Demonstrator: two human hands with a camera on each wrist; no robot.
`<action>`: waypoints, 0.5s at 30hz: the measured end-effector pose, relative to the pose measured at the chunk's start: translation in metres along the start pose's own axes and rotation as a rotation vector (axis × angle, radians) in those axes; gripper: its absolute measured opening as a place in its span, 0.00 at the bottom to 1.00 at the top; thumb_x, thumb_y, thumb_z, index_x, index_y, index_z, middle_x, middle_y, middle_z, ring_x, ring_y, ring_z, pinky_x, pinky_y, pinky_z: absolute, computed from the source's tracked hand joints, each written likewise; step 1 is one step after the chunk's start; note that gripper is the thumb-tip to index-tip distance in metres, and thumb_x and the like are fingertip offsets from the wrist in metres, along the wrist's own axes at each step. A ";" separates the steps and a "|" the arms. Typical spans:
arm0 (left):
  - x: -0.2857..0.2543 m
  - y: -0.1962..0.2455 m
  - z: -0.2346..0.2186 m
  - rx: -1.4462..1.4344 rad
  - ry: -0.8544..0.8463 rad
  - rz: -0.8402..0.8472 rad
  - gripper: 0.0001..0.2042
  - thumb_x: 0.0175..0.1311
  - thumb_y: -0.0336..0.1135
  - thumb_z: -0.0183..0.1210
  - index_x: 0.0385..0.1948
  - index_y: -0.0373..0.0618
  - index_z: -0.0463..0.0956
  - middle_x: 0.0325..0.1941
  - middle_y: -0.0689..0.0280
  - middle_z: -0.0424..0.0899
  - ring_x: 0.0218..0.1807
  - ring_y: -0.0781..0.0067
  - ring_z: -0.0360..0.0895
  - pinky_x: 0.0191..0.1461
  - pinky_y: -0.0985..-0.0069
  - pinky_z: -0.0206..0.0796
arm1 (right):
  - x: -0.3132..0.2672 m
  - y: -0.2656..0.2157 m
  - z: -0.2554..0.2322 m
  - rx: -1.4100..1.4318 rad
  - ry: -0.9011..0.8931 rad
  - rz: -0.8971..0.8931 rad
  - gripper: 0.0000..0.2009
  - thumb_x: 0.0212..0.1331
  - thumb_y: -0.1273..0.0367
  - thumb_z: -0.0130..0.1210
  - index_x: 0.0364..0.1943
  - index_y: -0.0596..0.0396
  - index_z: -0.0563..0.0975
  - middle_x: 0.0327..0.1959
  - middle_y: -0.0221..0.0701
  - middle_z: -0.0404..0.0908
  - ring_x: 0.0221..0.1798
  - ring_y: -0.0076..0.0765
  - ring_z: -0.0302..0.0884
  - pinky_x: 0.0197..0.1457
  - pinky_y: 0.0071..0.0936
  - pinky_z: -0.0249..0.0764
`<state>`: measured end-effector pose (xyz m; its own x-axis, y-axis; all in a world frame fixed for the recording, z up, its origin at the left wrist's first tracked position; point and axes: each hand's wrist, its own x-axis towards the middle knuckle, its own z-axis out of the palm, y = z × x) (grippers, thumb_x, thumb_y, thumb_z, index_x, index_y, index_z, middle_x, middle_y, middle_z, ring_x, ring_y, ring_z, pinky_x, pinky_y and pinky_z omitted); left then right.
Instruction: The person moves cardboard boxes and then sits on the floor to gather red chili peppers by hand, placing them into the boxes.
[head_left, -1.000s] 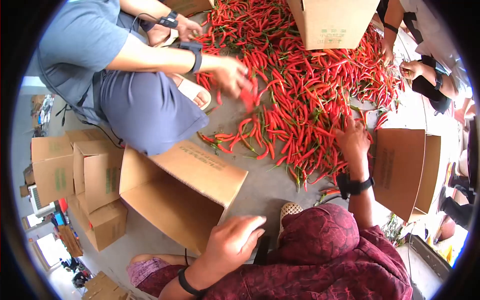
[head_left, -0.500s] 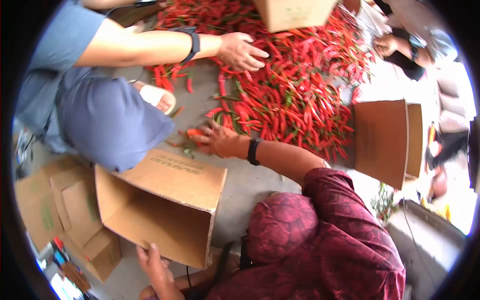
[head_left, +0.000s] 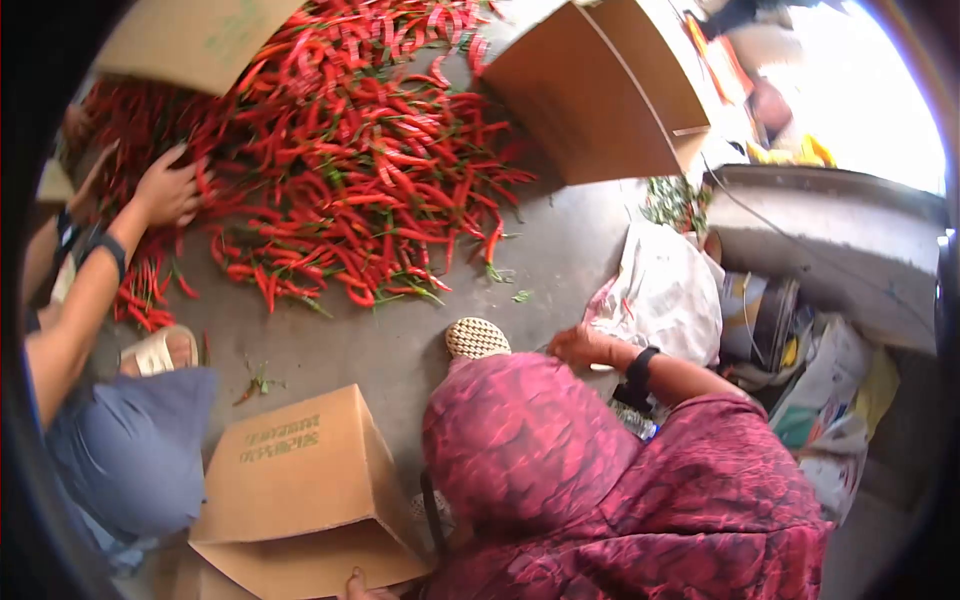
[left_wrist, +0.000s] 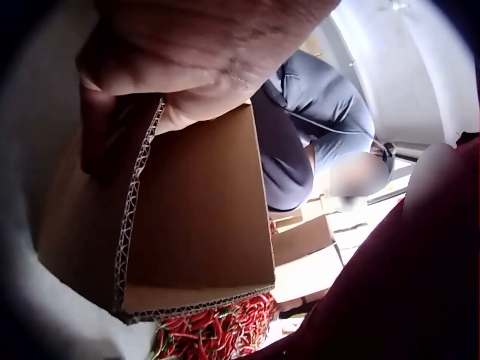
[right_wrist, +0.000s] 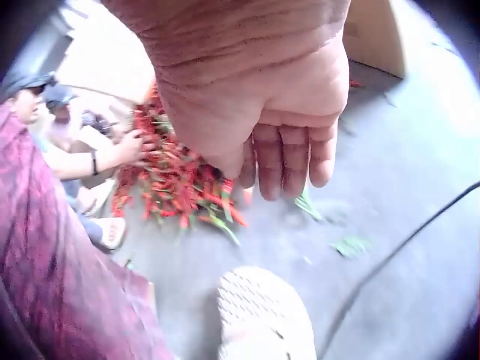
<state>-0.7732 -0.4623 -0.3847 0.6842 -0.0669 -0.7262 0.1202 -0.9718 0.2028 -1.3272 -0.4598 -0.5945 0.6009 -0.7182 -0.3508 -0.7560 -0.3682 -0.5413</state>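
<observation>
Left hand (left_wrist: 202, 60): gripped the corrugated edge at the open mouth, fingers curled over one side of the wall, only the tips (head_left: 357, 580) visible from above.
Open carton (head_left: 290, 460): lay on its side before the left fingers, printed face up, mouth turned back toward the sleeve. Seemed light for its bulk, stiff along the folds but likely to flex or crease mid-wall. Judged best to hold at a rim near a corner, with a dry, unslippery surface to grip.
Right hand (right_wrist: 262, 105): hung palm in view with fingers relaxed and nearly straight, near the white sack (head_left: 665, 290); showed no clear hold on anything, though blurred at the tips.
Red chillies (head_left: 380, 190): spread loosely over the floor (head_left: 400, 345), ahead of both hands and beyond the carton. Looked glossy, slim and light, probably slippery and apt to tangle at the stems; likely to snap or bruise under a hard squeeze. Looked easier to lift in a loose, cupped handful.
Neighbour's knee (head_left: 140, 450): sat just beside the carton, on the far side from the right fingers, limiting room there.
Patterned sandal (head_left: 477, 338): stood between the right fingers and the carton, in the way of a low sweep.
Second carton (head_left: 580, 110): rested beyond the right fingers, beside the chillies.
</observation>
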 end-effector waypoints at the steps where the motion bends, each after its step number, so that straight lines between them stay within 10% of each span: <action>1: 0.032 -0.017 -0.002 -0.375 -0.580 0.398 0.22 0.59 0.35 0.51 0.53 0.30 0.63 0.47 0.53 0.74 0.42 0.68 0.75 0.41 0.74 0.72 | -0.012 -0.028 0.012 0.697 -0.128 0.595 0.07 0.58 0.66 0.50 0.32 0.52 0.78 0.28 0.25 0.81 0.28 0.27 0.80 0.30 0.26 0.75; 2: 0.024 -0.007 -0.001 -0.105 -0.259 0.197 0.22 0.59 0.35 0.51 0.52 0.31 0.63 0.46 0.54 0.74 0.41 0.68 0.75 0.40 0.74 0.72 | -0.019 -0.054 0.023 1.421 -0.250 1.167 0.08 0.60 0.65 0.49 0.32 0.53 0.77 0.27 0.24 0.81 0.27 0.26 0.79 0.28 0.27 0.75; 8: 0.002 0.017 0.010 -0.051 -0.191 0.205 0.17 0.58 0.34 0.51 0.45 0.32 0.65 0.41 0.56 0.73 0.37 0.68 0.73 0.36 0.74 0.69 | -0.016 -0.126 0.094 1.663 -0.223 1.354 0.22 0.62 0.53 0.48 0.46 0.59 0.76 0.42 0.40 0.79 0.45 0.40 0.78 0.47 0.39 0.77; 12: 0.000 0.026 0.012 -0.017 -0.189 0.246 0.15 0.57 0.34 0.51 0.41 0.33 0.66 0.37 0.58 0.72 0.34 0.68 0.72 0.34 0.73 0.67 | 0.011 -0.119 0.095 1.715 0.001 1.448 0.24 0.61 0.53 0.49 0.51 0.60 0.72 0.47 0.44 0.76 0.51 0.46 0.74 0.50 0.48 0.74; 15: -0.001 0.028 0.016 -0.024 -0.177 0.255 0.13 0.56 0.33 0.51 0.37 0.34 0.67 0.34 0.59 0.72 0.31 0.68 0.71 0.32 0.73 0.66 | 0.017 -0.111 0.081 2.290 0.330 1.382 0.23 0.61 0.55 0.50 0.53 0.58 0.71 0.41 0.41 0.78 0.44 0.48 0.77 0.48 0.50 0.74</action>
<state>-0.7820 -0.4930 -0.3884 0.5590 -0.3486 -0.7524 -0.0210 -0.9130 0.4074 -1.2124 -0.3832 -0.6021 0.1677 -0.0344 -0.9852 0.7726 0.6253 0.1097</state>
